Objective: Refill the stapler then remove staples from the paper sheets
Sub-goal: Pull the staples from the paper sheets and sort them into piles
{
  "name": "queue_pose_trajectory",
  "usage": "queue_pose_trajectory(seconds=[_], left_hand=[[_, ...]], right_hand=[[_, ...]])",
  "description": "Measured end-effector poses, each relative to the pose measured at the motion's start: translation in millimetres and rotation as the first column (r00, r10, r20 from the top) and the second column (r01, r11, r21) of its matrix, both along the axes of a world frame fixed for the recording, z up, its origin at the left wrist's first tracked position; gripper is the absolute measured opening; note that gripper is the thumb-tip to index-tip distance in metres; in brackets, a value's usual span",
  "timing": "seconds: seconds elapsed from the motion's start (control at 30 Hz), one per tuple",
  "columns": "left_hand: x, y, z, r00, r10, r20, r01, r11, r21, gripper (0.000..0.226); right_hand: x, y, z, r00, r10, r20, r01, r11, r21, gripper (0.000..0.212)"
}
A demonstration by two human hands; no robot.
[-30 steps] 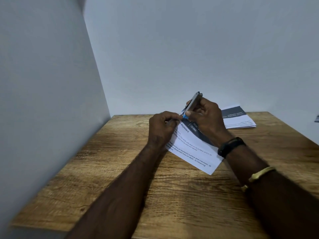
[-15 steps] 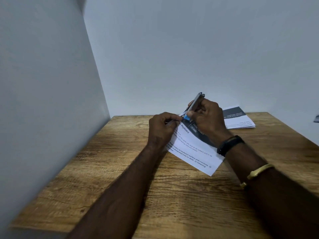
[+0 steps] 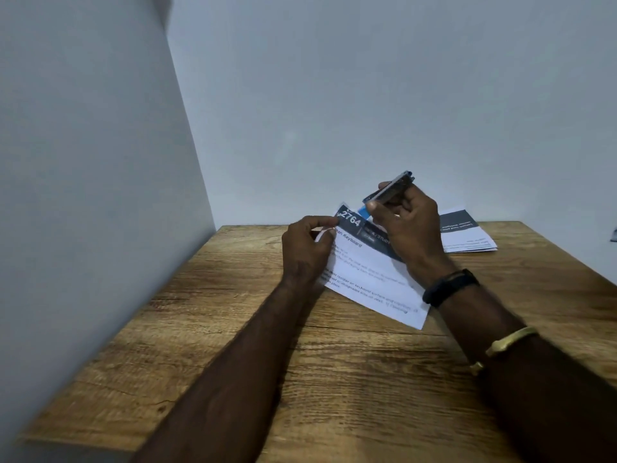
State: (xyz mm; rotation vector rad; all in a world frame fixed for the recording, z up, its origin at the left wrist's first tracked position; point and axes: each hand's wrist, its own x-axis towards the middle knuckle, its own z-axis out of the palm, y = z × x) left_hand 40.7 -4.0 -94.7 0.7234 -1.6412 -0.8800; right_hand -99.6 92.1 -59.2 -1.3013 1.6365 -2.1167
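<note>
At a wooden table (image 3: 233, 329), a person's left hand (image 3: 305, 252) pinches the top corner of the printed paper sheets (image 3: 370, 279) between thumb and curled fingers, holding that edge off the wood. The right hand (image 3: 407, 225), fingers wrapped tight, grips the stapler (image 3: 389, 190), tilted just above the sheets' upper edge; its blue tip seems to touch the paper, though blur obscures this. A second paper stack (image 3: 467, 235) lies at the far right.

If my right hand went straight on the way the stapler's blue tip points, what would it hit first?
Likely the dark top corner of the paper sheets, just beside where the left hand pinches them; depth is hard to judge.
</note>
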Motion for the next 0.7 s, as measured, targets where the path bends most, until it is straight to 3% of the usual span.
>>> queue_pose_trajectory(seconds=[0.1, 0.23, 0.3, 0.53, 0.7], left_hand=[[4.6, -4.6, 3.9, 0.995, 0.098, -0.02, -0.099, 0.994, -0.036, 0.034], [8.9, -8.5, 8.0, 0.979, 0.201, -0.04, -0.203, 0.978, -0.041, 0.058], [9.7, -10.7, 8.6, 0.966, 0.25, -0.071, -0.252, 0.968, -0.021, 0.066], [12.8, -19.9, 9.8, 0.942, 0.27, -0.199, -0.234, 0.954, 0.187, 0.07], [11.0, -20.7, 10.5, 0.945, 0.215, -0.247, -0.149, 0.954, 0.26, 0.068]], right_hand=[[2.7, 4.1, 4.4, 0.993, -0.047, -0.107, 0.053, 0.997, 0.053, 0.023], [5.5, 9.1, 5.7, 0.902, 0.005, -0.431, 0.152, 0.932, 0.328, 0.022], [10.1, 9.7, 1.9, 0.853, 0.051, -0.519, 0.215, 0.872, 0.44, 0.029], [25.2, 6.6, -10.1, 0.84, 0.14, -0.524, 0.316, 0.659, 0.683, 0.029], [26.6, 6.1, -17.7, 0.848, 0.143, -0.51, 0.332, 0.607, 0.722, 0.034]])
